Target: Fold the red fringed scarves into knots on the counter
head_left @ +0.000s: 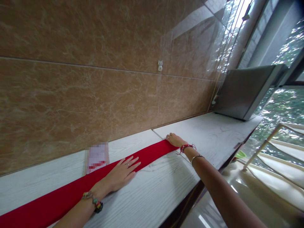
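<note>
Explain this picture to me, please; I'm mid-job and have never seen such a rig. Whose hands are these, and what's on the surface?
There is no machine here: one person works bare-handed, and a camera on their head looks forward and down. The left hand lies flat, fingers spread, on a long red strip that looks like cloth. The right hand is at the strip's far end; whether it grips or only presses is unclear. The strip lies along a white wood-grain tabletop. Beside it, toward the brown marbled wall, is a pale flat rectangular item with red marks, its details blurred.
</note>
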Action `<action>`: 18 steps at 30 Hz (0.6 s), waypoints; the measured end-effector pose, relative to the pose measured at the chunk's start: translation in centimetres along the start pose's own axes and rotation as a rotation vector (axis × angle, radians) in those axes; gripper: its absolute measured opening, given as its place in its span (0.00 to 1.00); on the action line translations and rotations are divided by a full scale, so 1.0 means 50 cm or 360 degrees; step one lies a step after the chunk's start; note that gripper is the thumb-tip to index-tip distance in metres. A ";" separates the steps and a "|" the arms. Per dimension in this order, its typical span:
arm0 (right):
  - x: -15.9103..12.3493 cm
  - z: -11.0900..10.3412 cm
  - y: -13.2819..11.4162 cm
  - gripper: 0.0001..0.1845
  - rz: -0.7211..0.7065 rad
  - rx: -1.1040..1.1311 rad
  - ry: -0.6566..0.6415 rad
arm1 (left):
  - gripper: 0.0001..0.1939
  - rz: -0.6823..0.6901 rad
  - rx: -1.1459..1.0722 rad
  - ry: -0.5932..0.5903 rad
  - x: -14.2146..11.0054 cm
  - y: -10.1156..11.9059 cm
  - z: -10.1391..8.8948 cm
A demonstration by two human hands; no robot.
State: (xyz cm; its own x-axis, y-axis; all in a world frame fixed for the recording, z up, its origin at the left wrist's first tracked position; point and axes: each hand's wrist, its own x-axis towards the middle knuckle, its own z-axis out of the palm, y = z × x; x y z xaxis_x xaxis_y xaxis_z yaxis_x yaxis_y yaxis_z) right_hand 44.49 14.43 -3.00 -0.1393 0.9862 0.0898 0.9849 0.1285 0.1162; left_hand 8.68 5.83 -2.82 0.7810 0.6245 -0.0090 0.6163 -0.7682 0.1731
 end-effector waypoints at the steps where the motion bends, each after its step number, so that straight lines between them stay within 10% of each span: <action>1: -0.006 -0.003 0.002 0.17 0.0006 0.0004 0.0030 | 0.23 0.0001 -0.0007 -0.0003 -0.005 -0.002 -0.002; 7: -0.044 -0.017 -0.059 0.21 -0.0302 0.0176 0.0363 | 0.23 -0.0084 -0.0058 0.0069 0.009 0.020 -0.022; 11: -0.066 0.015 -0.105 0.23 -0.0553 0.0204 0.0220 | 0.24 -0.0210 0.0038 0.0174 0.042 0.041 -0.016; 18: -0.073 0.023 -0.005 0.22 -0.0146 0.0014 -0.0002 | 0.24 -0.0180 0.0119 0.0066 0.029 0.026 0.003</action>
State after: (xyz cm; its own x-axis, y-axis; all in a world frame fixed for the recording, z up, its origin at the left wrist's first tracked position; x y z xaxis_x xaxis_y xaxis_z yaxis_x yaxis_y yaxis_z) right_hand 44.85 10.92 -4.50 -0.2289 0.9703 0.0779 0.9688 0.2193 0.1150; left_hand 10.65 5.71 -2.76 0.7022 0.7118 0.0167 0.7072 -0.7000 0.0994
